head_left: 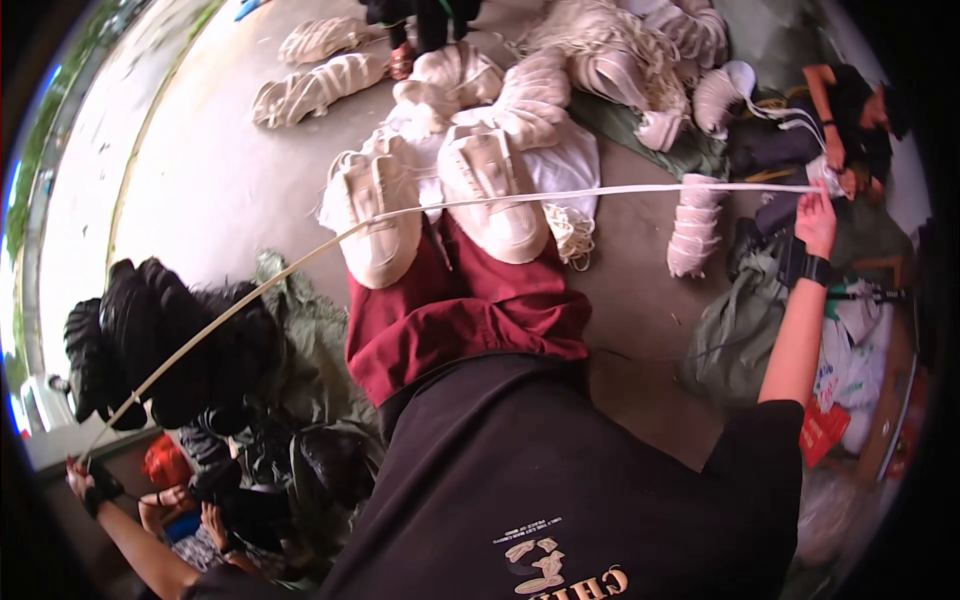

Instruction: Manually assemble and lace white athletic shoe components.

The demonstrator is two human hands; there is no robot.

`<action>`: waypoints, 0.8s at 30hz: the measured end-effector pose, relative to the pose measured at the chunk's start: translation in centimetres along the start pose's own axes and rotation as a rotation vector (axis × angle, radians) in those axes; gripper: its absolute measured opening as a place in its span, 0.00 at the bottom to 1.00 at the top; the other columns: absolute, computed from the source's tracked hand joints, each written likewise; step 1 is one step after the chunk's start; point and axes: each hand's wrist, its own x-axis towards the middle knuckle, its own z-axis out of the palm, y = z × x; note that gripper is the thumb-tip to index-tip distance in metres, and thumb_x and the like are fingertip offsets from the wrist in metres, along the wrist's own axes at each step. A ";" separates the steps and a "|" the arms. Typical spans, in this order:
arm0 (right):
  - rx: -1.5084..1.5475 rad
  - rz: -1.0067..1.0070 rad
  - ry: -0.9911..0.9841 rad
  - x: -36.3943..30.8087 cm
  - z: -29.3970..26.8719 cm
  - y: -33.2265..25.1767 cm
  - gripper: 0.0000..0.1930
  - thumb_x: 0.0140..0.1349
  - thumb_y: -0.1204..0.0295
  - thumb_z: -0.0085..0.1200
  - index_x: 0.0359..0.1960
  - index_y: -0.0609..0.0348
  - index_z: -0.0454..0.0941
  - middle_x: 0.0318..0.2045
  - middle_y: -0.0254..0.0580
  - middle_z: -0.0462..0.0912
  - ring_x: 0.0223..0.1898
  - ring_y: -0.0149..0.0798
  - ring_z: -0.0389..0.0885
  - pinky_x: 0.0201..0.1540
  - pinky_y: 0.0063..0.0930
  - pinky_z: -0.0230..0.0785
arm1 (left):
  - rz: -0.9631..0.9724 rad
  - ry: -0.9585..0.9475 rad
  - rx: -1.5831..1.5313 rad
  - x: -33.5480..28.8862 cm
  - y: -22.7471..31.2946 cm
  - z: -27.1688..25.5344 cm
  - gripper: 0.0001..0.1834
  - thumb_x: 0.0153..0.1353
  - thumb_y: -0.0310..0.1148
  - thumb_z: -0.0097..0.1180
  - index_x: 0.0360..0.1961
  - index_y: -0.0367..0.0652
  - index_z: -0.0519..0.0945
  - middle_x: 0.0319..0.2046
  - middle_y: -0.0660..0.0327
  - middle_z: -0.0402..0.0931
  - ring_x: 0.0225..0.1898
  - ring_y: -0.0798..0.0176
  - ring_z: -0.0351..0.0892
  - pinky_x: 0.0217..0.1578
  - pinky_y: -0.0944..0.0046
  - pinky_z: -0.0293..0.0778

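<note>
A long pale shoelace is stretched across the view between my two arms, both spread wide. My left hand, low at the far left, grips one end. At the right, my raised right hand pinches the other end. A cream sneaker and a second matching sneaker rest side by side on my lap, toes toward me, over dark red trousers. The lace crosses both shoes and bends at the left one; whether it runs through that shoe's eyelets, I cannot tell.
Bundles of cream shoes and a heap of loose laces lie ahead on the floor. A stack of cream shoes stands at the right. Black shoes pile up at the left. Co-workers sit on both sides, one close to my right hand.
</note>
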 end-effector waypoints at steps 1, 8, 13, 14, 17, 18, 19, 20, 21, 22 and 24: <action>0.016 0.016 0.002 -0.6 0.3 1.0 0.15 0.69 0.67 0.53 0.55 0.54 0.77 0.56 0.36 0.79 0.42 0.27 0.75 0.48 0.23 0.71 | -0.069 0.049 -0.077 0.4 0.2 -1.9 0.26 0.68 0.32 0.50 0.66 0.39 0.66 0.27 0.70 0.69 0.28 0.71 0.70 0.35 0.65 0.76; -0.003 0.027 -0.135 -3.0 2.2 -0.2 0.20 0.70 0.66 0.51 0.62 0.54 0.71 0.59 0.34 0.76 0.44 0.26 0.76 0.49 0.22 0.72 | -0.144 0.324 -0.296 2.1 -3.5 -5.2 0.14 0.74 0.37 0.45 0.52 0.49 0.81 0.17 0.74 0.68 0.14 0.80 0.62 0.13 0.78 0.61; -0.020 -0.075 -0.137 -4.3 5.7 -3.7 0.20 0.70 0.66 0.51 0.62 0.57 0.71 0.60 0.36 0.76 0.44 0.25 0.76 0.49 0.20 0.71 | -0.161 0.388 -0.366 2.4 -5.9 -5.3 0.13 0.73 0.34 0.46 0.51 0.48 0.81 0.18 0.73 0.70 0.13 0.79 0.63 0.12 0.78 0.65; -0.004 -0.089 -0.177 -4.4 6.3 -4.0 0.20 0.71 0.66 0.51 0.62 0.57 0.71 0.60 0.36 0.75 0.44 0.25 0.76 0.49 0.20 0.71 | -0.158 0.397 -0.375 2.9 -5.4 -5.2 0.13 0.73 0.33 0.46 0.51 0.48 0.81 0.19 0.72 0.70 0.13 0.79 0.63 0.12 0.79 0.66; 0.010 -0.111 -0.228 -4.9 8.1 -4.9 0.20 0.71 0.66 0.50 0.62 0.57 0.71 0.61 0.37 0.74 0.44 0.24 0.75 0.51 0.20 0.69 | -0.130 0.440 -0.353 3.5 -4.2 -4.3 0.12 0.72 0.34 0.48 0.50 0.46 0.81 0.18 0.73 0.68 0.13 0.79 0.63 0.12 0.79 0.66; -0.002 -0.121 -0.299 -5.0 8.8 -4.9 0.20 0.72 0.66 0.49 0.62 0.57 0.71 0.61 0.37 0.74 0.44 0.24 0.75 0.52 0.20 0.68 | -0.117 0.345 -0.421 3.6 -2.8 -4.6 0.13 0.72 0.35 0.50 0.52 0.44 0.80 0.18 0.74 0.65 0.15 0.79 0.61 0.14 0.79 0.63; -0.009 -0.124 -0.374 -5.2 9.9 -4.4 0.20 0.72 0.65 0.49 0.63 0.58 0.71 0.61 0.36 0.74 0.44 0.24 0.75 0.52 0.19 0.68 | -0.100 0.254 -0.482 3.4 -0.7 -5.4 0.16 0.71 0.36 0.52 0.54 0.41 0.78 0.18 0.74 0.62 0.16 0.79 0.58 0.16 0.78 0.60; -0.043 -0.145 -0.353 -6.8 12.9 -3.4 0.20 0.73 0.65 0.48 0.62 0.60 0.70 0.60 0.38 0.75 0.43 0.23 0.74 0.53 0.18 0.66 | -0.076 0.178 -0.531 2.5 2.0 -7.1 0.18 0.70 0.37 0.54 0.56 0.38 0.77 0.18 0.75 0.58 0.18 0.79 0.56 0.17 0.78 0.57; -0.113 -0.228 -0.325 -12.8 15.8 -8.9 0.20 0.73 0.65 0.48 0.62 0.60 0.70 0.60 0.38 0.75 0.43 0.23 0.74 0.53 0.18 0.66 | -0.146 0.115 -0.592 0.0 -2.3 1.2 0.18 0.70 0.37 0.54 0.56 0.38 0.77 0.18 0.75 0.58 0.18 0.79 0.56 0.17 0.78 0.57; -0.139 -0.279 -0.416 -14.4 18.1 -9.2 0.20 0.73 0.65 0.47 0.62 0.61 0.70 0.59 0.39 0.75 0.42 0.23 0.74 0.51 0.18 0.66 | -0.006 0.093 -0.653 1.4 2.1 3.7 0.22 0.71 0.35 0.53 0.61 0.35 0.72 0.19 0.74 0.54 0.20 0.79 0.55 0.21 0.76 0.56; -0.194 -0.356 -0.471 -18.9 21.4 -10.6 0.20 0.73 0.65 0.47 0.62 0.63 0.70 0.57 0.40 0.76 0.41 0.22 0.73 0.50 0.18 0.66 | 0.155 -0.108 -0.676 -1.3 8.0 11.9 0.24 0.71 0.32 0.51 0.64 0.33 0.68 0.46 0.66 0.78 0.23 0.80 0.57 0.24 0.77 0.58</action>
